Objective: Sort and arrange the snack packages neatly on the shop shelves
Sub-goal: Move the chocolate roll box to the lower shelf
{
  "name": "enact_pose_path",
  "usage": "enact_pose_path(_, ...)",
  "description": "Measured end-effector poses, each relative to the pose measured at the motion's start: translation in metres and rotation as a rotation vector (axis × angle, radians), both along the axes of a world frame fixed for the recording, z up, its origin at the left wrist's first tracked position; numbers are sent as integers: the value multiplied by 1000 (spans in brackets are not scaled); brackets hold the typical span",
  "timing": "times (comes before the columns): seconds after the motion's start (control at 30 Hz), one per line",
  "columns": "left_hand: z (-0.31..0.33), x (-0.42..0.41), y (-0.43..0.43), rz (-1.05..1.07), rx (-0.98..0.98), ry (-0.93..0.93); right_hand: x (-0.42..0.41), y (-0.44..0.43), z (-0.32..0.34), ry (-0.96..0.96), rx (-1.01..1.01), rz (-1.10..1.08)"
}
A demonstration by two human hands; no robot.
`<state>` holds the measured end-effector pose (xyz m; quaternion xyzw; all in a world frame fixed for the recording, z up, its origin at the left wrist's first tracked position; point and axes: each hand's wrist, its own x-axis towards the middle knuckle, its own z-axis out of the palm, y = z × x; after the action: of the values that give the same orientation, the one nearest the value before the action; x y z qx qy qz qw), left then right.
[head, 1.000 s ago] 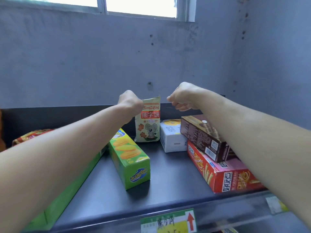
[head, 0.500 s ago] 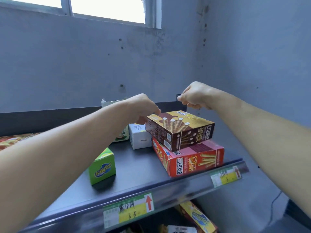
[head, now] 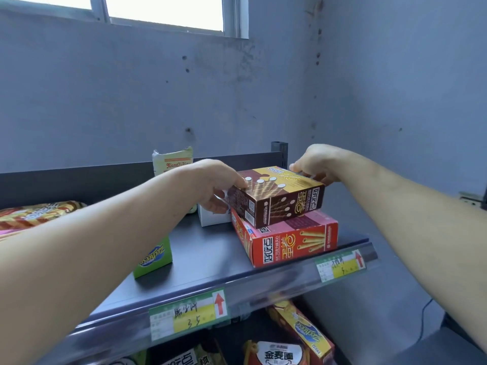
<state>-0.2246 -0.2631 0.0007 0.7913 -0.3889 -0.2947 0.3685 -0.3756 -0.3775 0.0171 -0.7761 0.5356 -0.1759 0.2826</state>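
Head view. My left hand point(head: 210, 185) grips the left end of the brown stick-biscuit box point(head: 276, 196), with fingers curled over its top edge and the thumb tucked under the end face. My right hand point(head: 316, 164) holds the same box at its far right corner, fingers curled down over the top edge; I cannot tell where that thumb lies. Both hands are clamped on this one box.

The brown box lies flat on top of the red stick-biscuit box point(head: 290, 238), turned slightly askew to it. Its near corner overhangs the red box's left end. The red box lies flat on the dark shelf point(head: 205, 254), at the right end close to the front lip.

A small white box point(head: 210, 219) stands just left of the red box and is partly hidden by my left hand. Behind my left wrist a pale biscuit bag point(head: 172, 160) stands upright against the shelf's back panel. A green box point(head: 154, 255) lies further left, mostly covered by my left forearm. A striped bag point(head: 34, 214) lies at the far left.

Two price labels with red arrows sit in the front rail, one near the middle point(head: 187, 314) and one below the red box point(head: 341, 264). A yellow box point(head: 303, 327) shows on the level beneath.
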Motion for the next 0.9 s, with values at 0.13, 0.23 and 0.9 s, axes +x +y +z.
enact_pose_path(0.13,-2,4,-4,7,-33,40,1,-6,-7,-14,27,-8)
enact_pose_path(0.23,-2,7,-9,-12,-76,43,0,-8,-9,17,25,-25)
enact_pose_path(0.9,7,16,19,-46,-325,230,-3,33,5,-111,-67,-155)
